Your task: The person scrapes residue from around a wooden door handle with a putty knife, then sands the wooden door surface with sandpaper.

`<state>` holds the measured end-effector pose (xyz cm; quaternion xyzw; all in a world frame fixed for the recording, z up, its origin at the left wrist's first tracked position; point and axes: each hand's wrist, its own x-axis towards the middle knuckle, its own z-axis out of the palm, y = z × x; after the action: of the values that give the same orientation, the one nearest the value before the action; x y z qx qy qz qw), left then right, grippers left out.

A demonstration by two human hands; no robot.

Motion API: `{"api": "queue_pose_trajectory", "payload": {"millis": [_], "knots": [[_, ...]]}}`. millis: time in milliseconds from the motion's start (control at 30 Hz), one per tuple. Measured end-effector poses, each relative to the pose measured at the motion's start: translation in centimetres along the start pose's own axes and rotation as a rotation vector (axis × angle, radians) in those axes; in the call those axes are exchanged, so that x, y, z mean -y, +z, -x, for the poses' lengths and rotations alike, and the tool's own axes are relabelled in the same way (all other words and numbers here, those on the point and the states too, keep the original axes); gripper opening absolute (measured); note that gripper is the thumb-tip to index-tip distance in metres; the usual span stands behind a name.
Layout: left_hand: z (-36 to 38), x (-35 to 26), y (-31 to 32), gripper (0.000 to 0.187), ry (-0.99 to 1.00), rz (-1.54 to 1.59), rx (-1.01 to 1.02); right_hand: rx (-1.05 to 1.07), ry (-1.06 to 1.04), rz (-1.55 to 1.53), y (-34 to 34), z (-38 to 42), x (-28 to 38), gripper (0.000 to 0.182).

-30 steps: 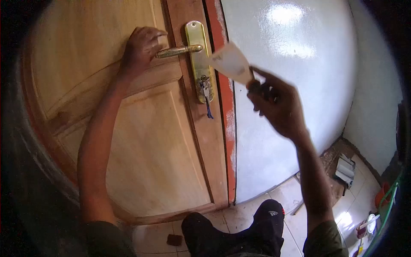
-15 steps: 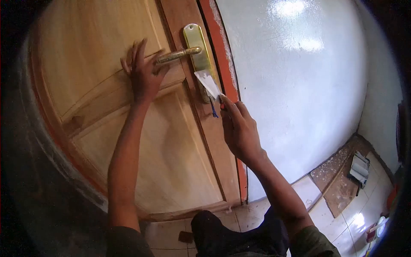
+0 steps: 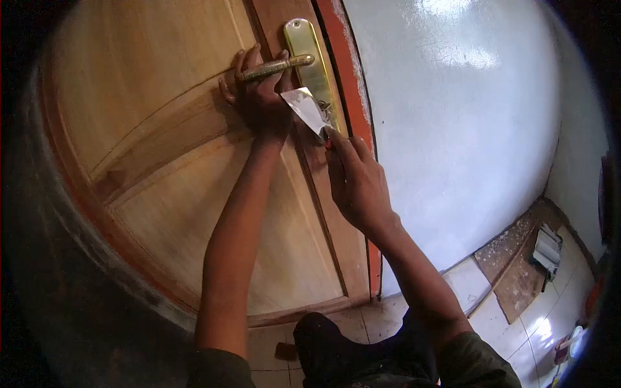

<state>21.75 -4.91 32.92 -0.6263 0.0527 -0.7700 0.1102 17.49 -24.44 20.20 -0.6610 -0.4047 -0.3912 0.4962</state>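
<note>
Right grip (image 3: pixel 359 184) is clenched on a scraper (image 3: pixel 304 107), held right up by the blade, so the handle is mostly hidden in the palm. My read: choked up short to steady the wide edge. Blade sits in front of the lower part of the brass lock plate (image 3: pixel 299 40), wide end angled up-left, toward the other hand. Can't tell if metal meets metal or it just hangs in front. Key ring (image 3: pixel 325 105) is at the lock, partly covered by the blade.

Left grip (image 3: pixel 265 107) isn't closed on anything: fingers splayed, hand tucked behind the lever (image 3: pixel 278 67), between it and the door (image 3: pixel 168 207). Probably there to brace or cup the lever; contact unclear. Lever points left off the plate, so the hand comes in from below and clears the scraper side.

Off right, well apart from both hands, what looks like a paint roller (image 3: pixel 548 249) lies at the edge of a stained board (image 3: pixel 517 284) on the tiled floor (image 3: pixel 472 284). Board presumably catches drips.
</note>
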Motion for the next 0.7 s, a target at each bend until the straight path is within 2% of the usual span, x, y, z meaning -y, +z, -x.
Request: {"api": "queue_pose_trajectory", "payload": {"millis": [100, 167, 300, 367, 467, 633, 700], "knots": [[0.3, -0.4, 0.0, 0.025, -0.009, 0.019, -0.056, -0.027, -0.015, 0.025, 0.4, -0.8, 0.1, 0.041], [2.0, 1.3, 2.8, 0.028, -0.075, 0.081, -0.048, -0.048, -0.023, 0.058, 0.8, -1.6, 0.5, 0.041], [2.6, 1.6, 2.0, 0.051, -0.146, 0.155, -0.012, -0.06, -0.05, 0.146, 1.8, -3.4, 0.9, 0.042], [3.5, 2.7, 3.2, 0.063, -0.071, 0.014, -0.076, -0.076, -0.065, 0.177, 2.1, -3.8, 0.7, 0.043], [4.2, 3.5, 2.4, 0.062, 0.064, -0.061, -0.031, -0.038, -0.048, 0.279, 2.1, -3.0, 1.0, 0.044], [3.2, 3.4, -0.2, 0.047, 0.084, -0.037, 0.283, -0.014, -0.096, 0.261, 1.3, -1.2, 0.1, 0.042], [2.0, 3.1, -1.0, 0.035, 0.02, 0.122, 0.379, 0.0, -0.096, 0.218, 0.7, 0.1, -0.2, 0.042]]}}
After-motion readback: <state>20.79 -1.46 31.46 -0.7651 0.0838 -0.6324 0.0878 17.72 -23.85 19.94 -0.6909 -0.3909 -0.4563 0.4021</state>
